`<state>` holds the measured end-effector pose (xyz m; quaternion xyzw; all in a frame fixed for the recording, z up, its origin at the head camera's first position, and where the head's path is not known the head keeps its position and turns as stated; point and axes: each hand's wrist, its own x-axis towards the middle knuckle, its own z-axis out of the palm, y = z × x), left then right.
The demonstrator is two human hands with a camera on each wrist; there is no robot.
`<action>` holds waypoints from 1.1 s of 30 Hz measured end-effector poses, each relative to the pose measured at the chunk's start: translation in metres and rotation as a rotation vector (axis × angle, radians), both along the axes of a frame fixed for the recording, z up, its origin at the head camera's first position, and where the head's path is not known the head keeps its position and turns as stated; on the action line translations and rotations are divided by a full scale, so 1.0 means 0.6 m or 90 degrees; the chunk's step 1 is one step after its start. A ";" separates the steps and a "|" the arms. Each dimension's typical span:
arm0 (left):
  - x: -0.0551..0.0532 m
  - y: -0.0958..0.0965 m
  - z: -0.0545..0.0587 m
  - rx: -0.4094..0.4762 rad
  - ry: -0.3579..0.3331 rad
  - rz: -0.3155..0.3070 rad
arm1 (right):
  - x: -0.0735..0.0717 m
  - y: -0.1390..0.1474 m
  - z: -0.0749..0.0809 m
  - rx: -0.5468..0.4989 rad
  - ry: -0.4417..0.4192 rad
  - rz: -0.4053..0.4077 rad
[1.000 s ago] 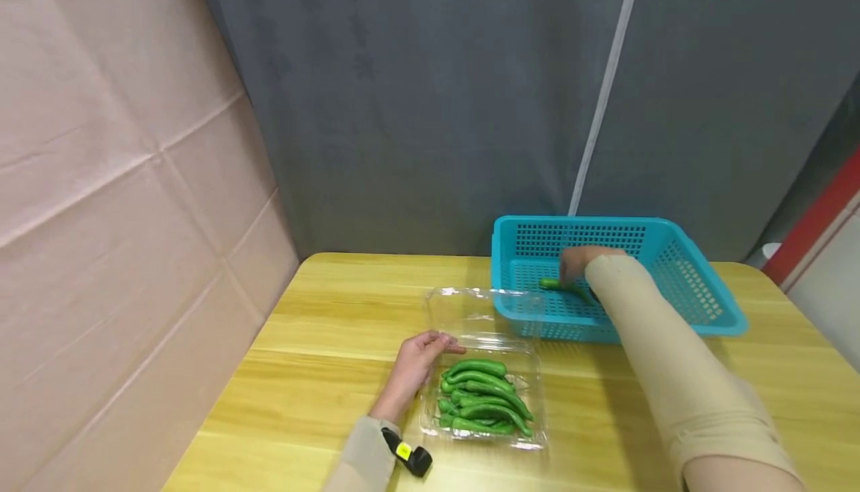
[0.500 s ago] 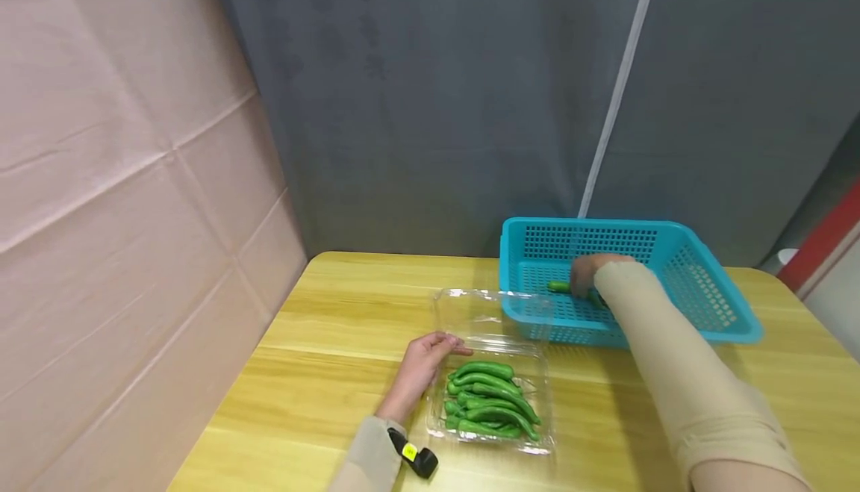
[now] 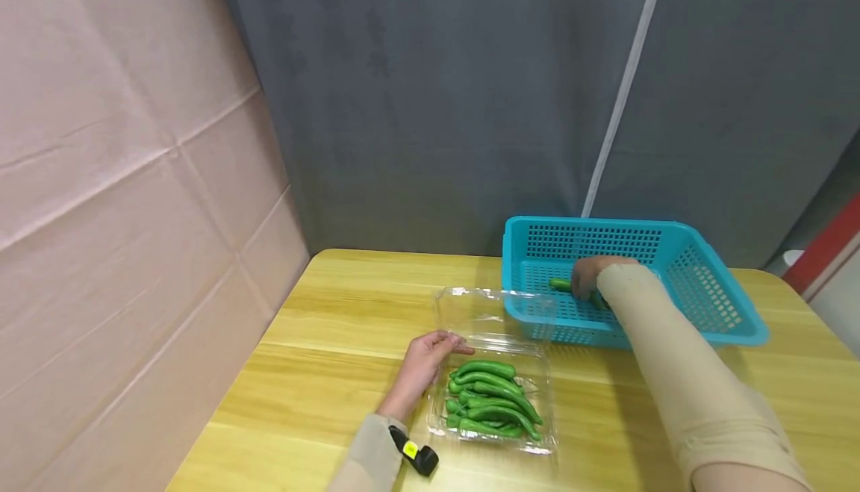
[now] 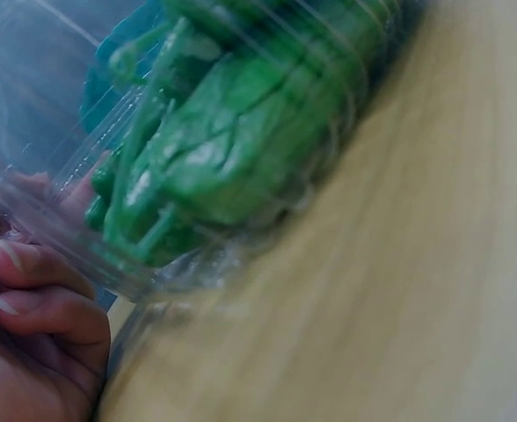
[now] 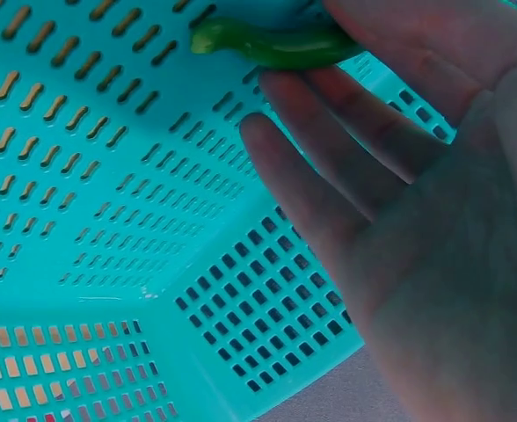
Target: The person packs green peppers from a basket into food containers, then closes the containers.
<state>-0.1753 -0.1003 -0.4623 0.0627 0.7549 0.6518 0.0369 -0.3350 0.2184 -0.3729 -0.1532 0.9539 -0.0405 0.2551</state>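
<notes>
At the hinge side of an open clear plastic clamshell container [image 3: 484,316], my left hand [image 3: 419,365] pinches the edge with its thumb and fingers. Several green chili peppers [image 3: 493,406] lie side by side in the container's near half. My right hand [image 3: 594,274] reaches down into a blue plastic basket [image 3: 584,225]. In the right wrist view, a curved green pepper [image 5: 285,46] sits between the thumb and fingertips; the hand covers its far end. The left wrist view shows peppers [image 4: 232,132] through the clear wall, with the curled left fingers [image 4: 52,303] at its corner.
The container's raised lid stands close in front of the basket's near left corner. Both rest on a yellow wooden table [image 3: 322,313]. A grey curtain [image 3: 430,104] hangs behind the table, and pale pink cloth [image 3: 134,178] covers the left side.
The view has shifted slightly, so everything sits a little further right. Within the basket, my right hand stays at the pepper. The left hand still holds the container.
</notes>
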 end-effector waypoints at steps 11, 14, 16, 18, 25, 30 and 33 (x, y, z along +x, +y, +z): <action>-0.004 0.004 -0.003 0.010 -0.005 -0.002 | -0.002 0.010 -0.002 -0.041 0.006 -0.005; -0.005 0.005 -0.003 0.011 -0.008 -0.005 | -0.007 0.015 -0.001 -0.042 0.018 -0.001; -0.005 0.005 -0.002 0.012 -0.009 -0.004 | -0.010 0.018 0.000 -0.041 0.034 -0.002; -0.006 0.006 -0.001 0.013 -0.009 -0.005 | -0.013 0.022 0.002 -0.042 0.054 -0.001; -0.011 0.008 0.000 0.016 -0.009 -0.019 | -0.010 0.028 0.015 -0.071 0.105 0.034; -0.016 0.007 -0.001 0.009 -0.004 -0.024 | -0.003 0.030 0.033 -0.089 0.110 0.035; -0.025 0.005 -0.014 0.009 0.003 -0.024 | 0.003 0.028 0.046 -0.097 0.127 0.041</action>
